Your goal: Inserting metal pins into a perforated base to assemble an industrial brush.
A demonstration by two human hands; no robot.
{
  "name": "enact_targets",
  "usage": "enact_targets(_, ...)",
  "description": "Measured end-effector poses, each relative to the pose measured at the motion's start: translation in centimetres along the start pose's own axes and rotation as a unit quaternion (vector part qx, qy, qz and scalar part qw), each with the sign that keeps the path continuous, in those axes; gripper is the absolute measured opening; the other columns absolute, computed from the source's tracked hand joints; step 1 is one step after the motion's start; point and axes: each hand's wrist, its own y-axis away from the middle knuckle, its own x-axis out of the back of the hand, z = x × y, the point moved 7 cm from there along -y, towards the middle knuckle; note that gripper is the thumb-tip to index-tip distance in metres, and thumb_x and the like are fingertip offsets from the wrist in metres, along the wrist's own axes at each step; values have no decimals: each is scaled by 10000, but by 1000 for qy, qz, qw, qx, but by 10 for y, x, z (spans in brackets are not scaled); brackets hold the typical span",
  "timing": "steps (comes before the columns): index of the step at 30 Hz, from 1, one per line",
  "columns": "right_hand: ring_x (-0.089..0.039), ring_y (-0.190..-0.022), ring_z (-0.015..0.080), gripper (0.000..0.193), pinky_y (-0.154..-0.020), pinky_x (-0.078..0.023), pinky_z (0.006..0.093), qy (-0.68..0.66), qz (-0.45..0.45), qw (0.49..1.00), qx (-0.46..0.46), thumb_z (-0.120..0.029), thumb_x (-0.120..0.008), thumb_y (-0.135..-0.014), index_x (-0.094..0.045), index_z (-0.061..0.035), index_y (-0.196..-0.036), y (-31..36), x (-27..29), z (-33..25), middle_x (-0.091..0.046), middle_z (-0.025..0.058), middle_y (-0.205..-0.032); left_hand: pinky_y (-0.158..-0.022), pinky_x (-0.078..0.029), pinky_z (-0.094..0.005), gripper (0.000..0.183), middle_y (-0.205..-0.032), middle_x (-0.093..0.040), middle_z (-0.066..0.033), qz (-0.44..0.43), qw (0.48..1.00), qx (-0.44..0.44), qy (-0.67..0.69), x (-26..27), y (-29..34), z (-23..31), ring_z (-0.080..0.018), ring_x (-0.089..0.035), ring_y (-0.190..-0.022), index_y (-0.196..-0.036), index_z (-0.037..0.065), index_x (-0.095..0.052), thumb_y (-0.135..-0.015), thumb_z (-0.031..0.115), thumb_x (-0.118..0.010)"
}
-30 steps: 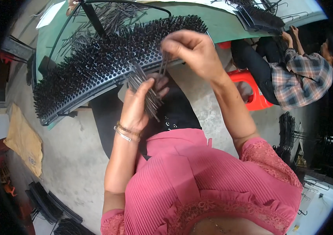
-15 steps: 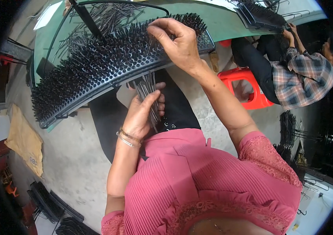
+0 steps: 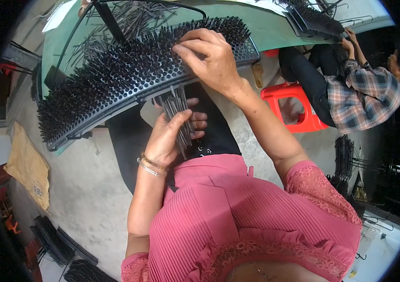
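Observation:
A long, curved black perforated rack stretches across the front of me, its holes thickly filled with short dark thin rods standing on end. Bare holes show along its near edge and right end. Below that edge, my left hand is closed around a loose bundle of thin grey-black rods, thumb across them. Over the rack, right of its middle, my right hand has thumb and forefinger pinched together among the rod tops. Whatever sits between those fingertips is too small to make out.
Loose rods lie heaped on the green tabletop behind the rack. A red plastic stool stands at the right, beside a seated person in a plaid shirt working at another rack. A brown sack lies at left.
My right hand has shifted slightly left and nearer to me, lower over the rods. The left hand's fingers have loosened a little around the bundle.

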Motion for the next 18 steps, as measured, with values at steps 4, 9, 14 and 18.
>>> enact_targets(4,-620,-812,232,122,-733,-464,328,13,27,1000,-2,-135,-682,-759,-696,-43,-837,1,4,-5,-651,84,-868,-655,-556,-286,379,-965,-643,-132,-14,1000,-22,-1,-7,4,6,-189,-642,-798,-1237,5,-485,-896,155,-552)
enact_targets(9,-622,-753,145,191,-661,-476,265,-158,-176,941,-241,-143,-690,-783,-682,9,-899,16,5,-9,-664,82,-825,-678,-553,-298,347,-1018,-632,-176,-28,997,-72,-25,-12,10,19,-199,-634,-848,-1203,-18,-491,-907,150,-559)
enact_targets(14,-592,-792,88,267,-700,-476,232,-386,-236,796,-402,-189,-691,-822,-665,35,-964,47,-6,-3,-670,66,-856,-679,-564,-312,315,-1031,-631,-180,-44,995,-77,-36,-22,8,20,-214,-639,-875,-1169,-24,-514,-904,140,-567)
enact_targets(18,-583,-754,67,222,-683,-470,212,-412,-183,777,-439,-171,-687,-824,-675,16,-943,53,0,10,-668,39,-840,-694,-566,-327,315,-1064,-624,-187,-5,997,-74,-20,-20,3,15,-237,-636,-923,-1164,-20,-518,-913,167,-554)
